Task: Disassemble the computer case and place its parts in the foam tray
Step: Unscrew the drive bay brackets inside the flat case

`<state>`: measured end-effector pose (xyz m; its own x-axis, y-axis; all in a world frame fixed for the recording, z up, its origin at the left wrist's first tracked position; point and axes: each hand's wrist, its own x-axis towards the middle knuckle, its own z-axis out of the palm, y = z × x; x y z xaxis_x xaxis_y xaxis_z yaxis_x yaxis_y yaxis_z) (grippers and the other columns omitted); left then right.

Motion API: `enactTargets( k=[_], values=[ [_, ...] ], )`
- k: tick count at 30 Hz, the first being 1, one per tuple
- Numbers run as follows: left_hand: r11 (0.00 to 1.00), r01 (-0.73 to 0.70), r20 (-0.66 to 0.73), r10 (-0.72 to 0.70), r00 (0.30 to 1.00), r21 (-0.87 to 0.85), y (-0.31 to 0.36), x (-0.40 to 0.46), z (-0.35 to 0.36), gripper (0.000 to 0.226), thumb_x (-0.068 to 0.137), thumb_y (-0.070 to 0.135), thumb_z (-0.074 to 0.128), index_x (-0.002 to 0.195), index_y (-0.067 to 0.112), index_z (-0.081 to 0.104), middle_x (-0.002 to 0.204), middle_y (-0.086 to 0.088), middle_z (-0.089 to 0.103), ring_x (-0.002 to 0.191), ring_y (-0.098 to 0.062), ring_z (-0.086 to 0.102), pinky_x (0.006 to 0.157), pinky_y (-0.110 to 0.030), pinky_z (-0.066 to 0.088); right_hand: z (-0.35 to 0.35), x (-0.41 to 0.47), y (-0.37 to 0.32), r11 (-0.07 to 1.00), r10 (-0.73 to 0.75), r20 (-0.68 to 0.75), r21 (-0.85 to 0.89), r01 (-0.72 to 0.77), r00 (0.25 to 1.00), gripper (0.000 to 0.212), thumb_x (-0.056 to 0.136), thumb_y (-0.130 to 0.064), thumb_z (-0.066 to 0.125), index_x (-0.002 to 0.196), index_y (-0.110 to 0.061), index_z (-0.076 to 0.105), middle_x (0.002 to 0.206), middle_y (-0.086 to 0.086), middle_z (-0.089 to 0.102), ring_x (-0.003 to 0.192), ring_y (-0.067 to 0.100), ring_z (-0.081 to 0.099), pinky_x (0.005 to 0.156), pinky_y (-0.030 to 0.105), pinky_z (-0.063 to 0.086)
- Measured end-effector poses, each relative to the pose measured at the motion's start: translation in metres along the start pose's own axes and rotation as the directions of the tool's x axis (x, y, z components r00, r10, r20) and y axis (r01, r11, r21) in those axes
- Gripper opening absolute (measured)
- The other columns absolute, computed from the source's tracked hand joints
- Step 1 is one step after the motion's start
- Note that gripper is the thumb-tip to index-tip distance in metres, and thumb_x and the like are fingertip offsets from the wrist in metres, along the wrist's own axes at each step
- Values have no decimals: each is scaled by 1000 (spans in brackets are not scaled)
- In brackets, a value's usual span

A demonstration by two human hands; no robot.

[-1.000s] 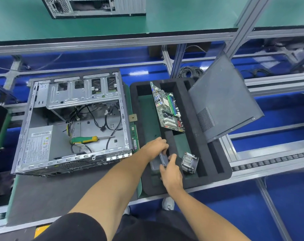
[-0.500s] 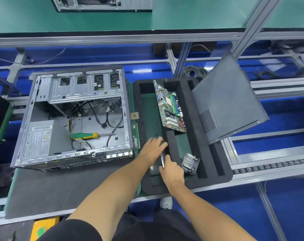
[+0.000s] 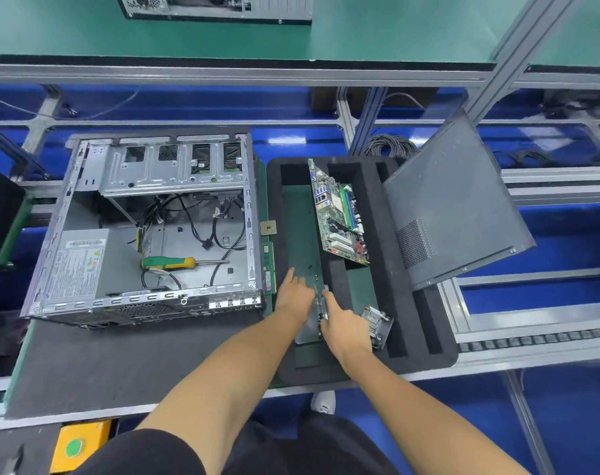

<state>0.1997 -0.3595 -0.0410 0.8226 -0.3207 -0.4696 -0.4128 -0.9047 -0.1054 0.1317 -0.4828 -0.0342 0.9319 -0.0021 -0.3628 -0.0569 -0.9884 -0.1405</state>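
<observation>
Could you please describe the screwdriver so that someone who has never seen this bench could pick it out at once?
Start at the open metal computer case lying left of the black foam tray. On the case's bare floor, beside the grey power supply and among loose black cables, lies the screwdriver. Its green and yellow handle is the only bright colour inside the case.

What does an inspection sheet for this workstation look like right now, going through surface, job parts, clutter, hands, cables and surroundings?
Surface: dark mat on a conveyor bench.
Job's things: open computer case; foam tray holds motherboard upright, heatsink, flat metal part; side panel leans over the tray.
Clutter: screwdriver inside the case.
Hands: left hand rests flat in the slot; right hand grips the metal part.
Cables: black leads loose in the case; coil behind the tray.
Surroundings: second case on the green shelf.
</observation>
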Motion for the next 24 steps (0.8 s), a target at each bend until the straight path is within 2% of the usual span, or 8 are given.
enactTargets(
  k=[3, 7, 10, 13, 15, 17, 20, 24],
  values=[
    [1000, 17, 29, -18, 999, 5, 1, 1, -1, 35, 95, 22, 65, 129, 17, 64, 142, -12, 56, 139, -26, 45, 128, -44, 0, -4, 5, 3, 1000, -15, -23, 7, 15, 1000, 49, 98, -26, 48, 144, -29, 29, 84, 9, 70, 73, 35, 68, 53, 36, 41],
    [1000, 12, 62, -13, 998, 2, 1, -3, -5, 25, 92, 19, 66, 117, 17, 70, 126, -6, 67, 134, -25, 49, 128, -45, 0, -7, 8, 8, 999, -24, 10, 28, 23, 1000, 37, 98, -29, 51, 130, -23, 34, 83, 7, 70, 70, 31, 67, 59, 37, 53],
    [1000, -11, 79, 10, 997, 14, 3, -6, -4, 20, 93, 16, 64, 111, 17, 71, 119, -4, 71, 132, -25, 50, 128, -46, 1, -7, 10, 11, 998, -38, 40, 47, 36, 998, 29, 97, -27, 51, 122, -21, 37, 84, 6, 69, 69, 30, 66, 60, 38, 55],
    [997, -75, 82, 73, 994, 17, 7, -9, 1, 22, 92, 8, 62, 109, 17, 72, 115, -3, 73, 121, -24, 60, 124, -40, 15, -6, 12, 14, 996, -80, 81, 36, 77, 994, 17, 95, -26, 51, 107, -22, 40, 85, 5, 67, 72, 31, 65, 60, 36, 49],
    [992, -124, 86, 122, 989, 16, 12, -10, 4, 28, 89, 1, 61, 111, 16, 71, 115, -4, 72, 112, -25, 65, 114, -36, 28, -5, 12, 17, 995, -101, 94, 22, 100, 990, 12, 93, -28, 50, 98, -23, 41, 83, 4, 67, 73, 32, 64, 59, 35, 45],
    [989, -144, 110, 141, 984, 20, 15, -10, 6, 31, 89, 0, 61, 114, 16, 69, 117, -4, 71, 111, -26, 66, 111, -37, 32, -4, 13, 19, 993, -114, 97, 26, 112, 989, 10, 92, -30, 50, 93, -24, 42, 78, 2, 64, 72, 32, 63, 58, 34, 41],
    [991, -129, 133, 125, 983, 24, 14, -9, 5, 28, 93, 5, 60, 117, 17, 67, 117, -3, 72, 114, -24, 65, 121, -39, 23, -6, 15, 20, 991, -130, 94, 28, 128, 987, 13, 90, -35, 52, 94, -29, 42, 76, -1, 63, 71, 31, 62, 58, 34, 39],
    [993, -100, 137, 91, 986, 60, 5, -9, -6, 31, 98, 22, 61, 129, 19, 63, 134, -4, 65, 134, -24, 50, 126, -40, 12, -14, 20, 15, 982, -186, 53, 42, 184, 981, 17, 86, -42, 49, 92, -34, 36, 67, -7, 54, 65, 28, 53, 54, 34, 34]
  ],
)
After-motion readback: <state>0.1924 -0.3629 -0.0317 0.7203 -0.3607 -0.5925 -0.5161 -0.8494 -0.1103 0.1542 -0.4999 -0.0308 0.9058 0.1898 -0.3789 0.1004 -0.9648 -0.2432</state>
